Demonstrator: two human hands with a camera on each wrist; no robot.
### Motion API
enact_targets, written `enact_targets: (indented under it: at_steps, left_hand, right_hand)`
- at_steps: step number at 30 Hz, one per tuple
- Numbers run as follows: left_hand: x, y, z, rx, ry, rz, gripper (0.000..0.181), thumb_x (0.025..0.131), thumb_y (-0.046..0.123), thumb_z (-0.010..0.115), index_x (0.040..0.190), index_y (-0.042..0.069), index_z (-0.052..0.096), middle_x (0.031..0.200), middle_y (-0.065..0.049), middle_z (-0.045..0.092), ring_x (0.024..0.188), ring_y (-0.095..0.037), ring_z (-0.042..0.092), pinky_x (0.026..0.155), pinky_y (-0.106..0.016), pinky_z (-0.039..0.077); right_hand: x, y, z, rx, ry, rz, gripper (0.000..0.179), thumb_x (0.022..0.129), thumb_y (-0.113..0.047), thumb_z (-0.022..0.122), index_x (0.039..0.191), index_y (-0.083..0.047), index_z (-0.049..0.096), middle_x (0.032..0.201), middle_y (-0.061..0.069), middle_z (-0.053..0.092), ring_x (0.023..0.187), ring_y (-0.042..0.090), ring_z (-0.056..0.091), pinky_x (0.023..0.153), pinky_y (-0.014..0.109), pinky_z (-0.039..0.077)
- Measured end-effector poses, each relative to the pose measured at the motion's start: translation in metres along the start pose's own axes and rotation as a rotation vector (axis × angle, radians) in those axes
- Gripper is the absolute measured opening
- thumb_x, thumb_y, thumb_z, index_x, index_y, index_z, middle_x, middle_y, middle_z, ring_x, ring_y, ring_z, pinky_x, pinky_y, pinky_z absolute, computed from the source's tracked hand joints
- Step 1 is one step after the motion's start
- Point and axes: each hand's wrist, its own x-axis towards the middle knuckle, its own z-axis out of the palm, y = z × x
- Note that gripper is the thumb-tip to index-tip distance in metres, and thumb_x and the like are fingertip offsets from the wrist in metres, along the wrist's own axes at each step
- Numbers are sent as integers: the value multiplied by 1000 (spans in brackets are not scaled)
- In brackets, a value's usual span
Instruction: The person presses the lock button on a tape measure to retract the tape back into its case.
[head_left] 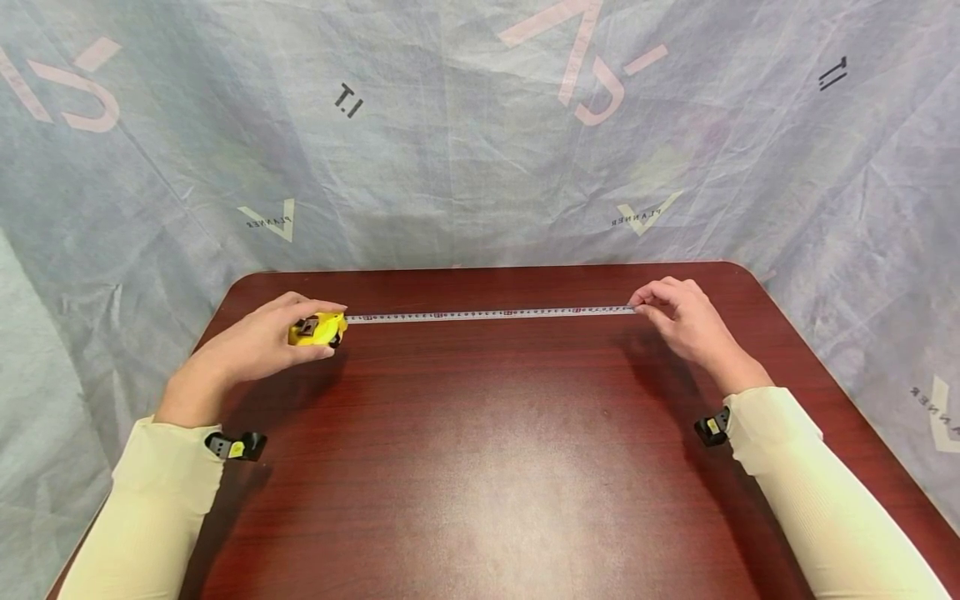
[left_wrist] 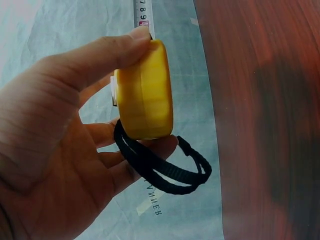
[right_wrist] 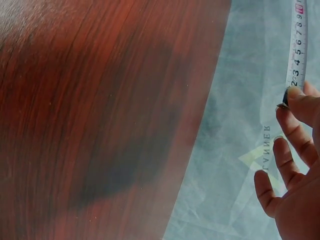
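Observation:
A yellow tape measure is gripped in my left hand, between the thumb and fingers. Its black wrist strap loops below the case in the left wrist view. From the case a white blade with black and red numbers runs straight across to the right, raised above the table. My right hand pinches the blade's metal end hook between thumb and index finger. In the right wrist view its other fingers are loosely bent, apart from the blade.
Beneath both hands lies a dark red wood-grain table with rounded far corners. Pale printed sheeting hangs behind it and along both sides. Each wrist wears a small black camera mount. Hand shadows fall on the tabletop.

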Motion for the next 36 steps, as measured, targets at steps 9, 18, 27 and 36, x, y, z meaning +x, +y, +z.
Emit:
enact_targets:
  at_steps: [9,18,27,36]
  left_hand:
    - [1,2,0,2,-10,-5,62,93,35,80,149,23,56,124,-10,56,106,-23,54,87,-45,46]
    - [1,3,-1,2,-10,-9,62,93,35,80,149,23,55,123,-9,56,105,-22,54,86,-44,47]
    - [1,6,-1,-3,-8,-10,63,93,36,80,149,24,55,122,-9,56,103,-22,54,86,-44,46]
    - [2,6,-1,-1,-12,-7,63,93,37,80,149,25,55,122,-9,56,104,-21,55,86,-44,46]
  right_hand:
    - [0,-2,2,4,-1,0,20,87,10,76,94,-8,73,95,8,69,91,30,50,83,45,33]
    - [2,-3,2,6,6,-17,22,86,11,76,93,-10,73,94,6,69,89,27,49,82,44,33]
    - [3,-6,4,9,5,-33,21,88,9,75,94,-11,72,96,5,70,90,27,49,82,43,32]
    - [4,-8,5,12,-2,-25,20,87,11,74,94,-8,73,96,6,70,90,27,50,82,44,33]
